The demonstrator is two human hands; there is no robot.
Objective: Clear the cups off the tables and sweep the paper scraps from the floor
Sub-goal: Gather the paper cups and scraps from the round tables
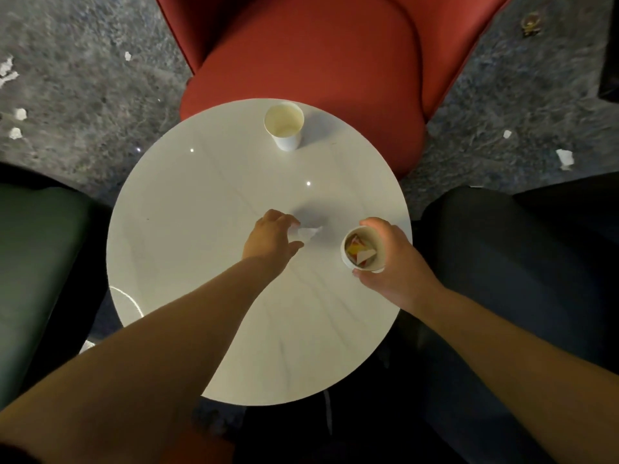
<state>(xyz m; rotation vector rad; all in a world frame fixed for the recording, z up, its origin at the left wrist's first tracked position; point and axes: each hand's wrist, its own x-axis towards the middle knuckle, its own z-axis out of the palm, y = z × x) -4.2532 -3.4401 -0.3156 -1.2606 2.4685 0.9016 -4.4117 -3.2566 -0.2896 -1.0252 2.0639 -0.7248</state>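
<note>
Paper cup (pixel 363 251), holding coloured scraps: at the near right edge of the round white table (pixel 187 229), right hand (pixel 388 259) wrapped round it from the right. Left hand (pixel 271 237): arm stretched over the table, fingers curled, pinching a white paper scrap (pixel 310 232) at mid-table. Second cup (pixel 284 125): upright, far side, before the red chair (pixel 318 51). White scraps (pixel 565 158) on the grey carpet.

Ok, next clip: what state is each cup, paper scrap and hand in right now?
White paper cup by the red chair: upright on the round white table, looks empty.
Scrap-filled white paper cup: upright, gripped by the right hand.
Small white paper scrap: on the table, left hand closing on it.
Floor paper scraps: unswept.
</note>
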